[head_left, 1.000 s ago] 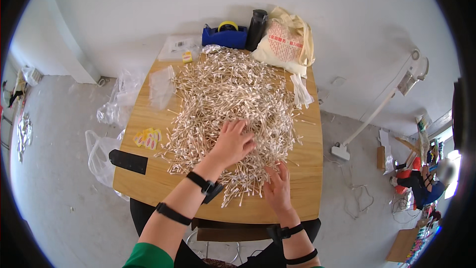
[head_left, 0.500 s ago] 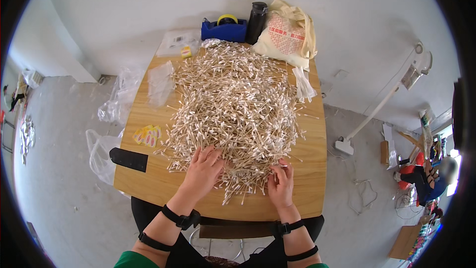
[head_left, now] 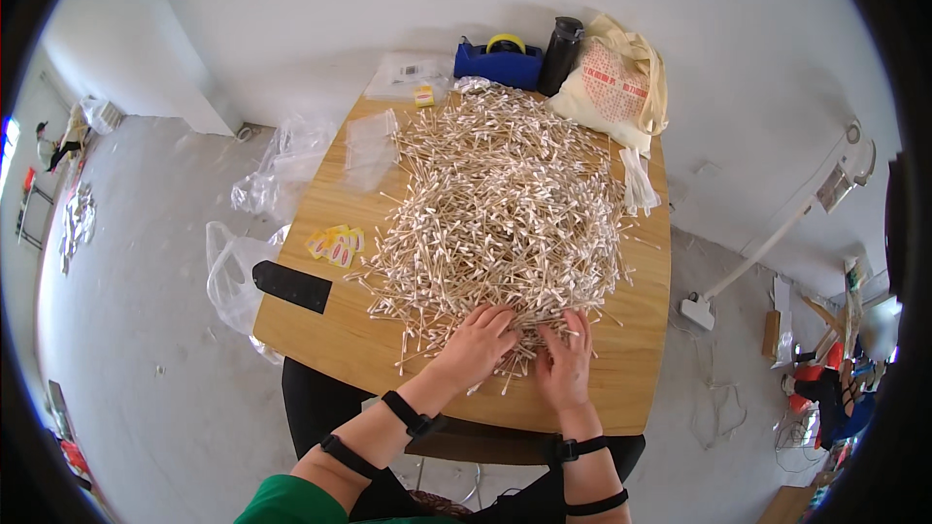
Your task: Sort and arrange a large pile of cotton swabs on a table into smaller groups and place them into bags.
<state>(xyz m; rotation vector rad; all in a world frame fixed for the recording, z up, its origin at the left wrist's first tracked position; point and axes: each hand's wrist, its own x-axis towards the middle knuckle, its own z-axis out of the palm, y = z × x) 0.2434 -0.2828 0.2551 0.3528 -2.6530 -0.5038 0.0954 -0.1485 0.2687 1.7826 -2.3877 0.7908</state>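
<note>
A wide heap of wooden-stemmed cotton swabs [head_left: 505, 213] with white tips covers the middle of the wooden table. At its near edge my left hand [head_left: 476, 342] presses in with curled fingers, closed on some swabs. Close by on the right, my right hand [head_left: 567, 359] has its thumb and bent fingers around more swabs, a few of which stick out past the fingertips. A small bunch of swabs lies between the two hands. The undersides of my fingers are hidden.
On the table [head_left: 621, 369] are yellow-and-white packets [head_left: 336, 245], a black strip [head_left: 291, 287] and clear bags [head_left: 371, 149]. At the back stand a blue tape dispenser [head_left: 498, 66], a dark bottle [head_left: 560, 56] and a cream cloth bag [head_left: 604, 97]. A person [head_left: 843, 408] sits far right.
My left hand has moved right, toward my right hand, narrowing the gap between them. Some swabs near the front edge have been drawn together. The whole view has shifted and tilted slightly.
</note>
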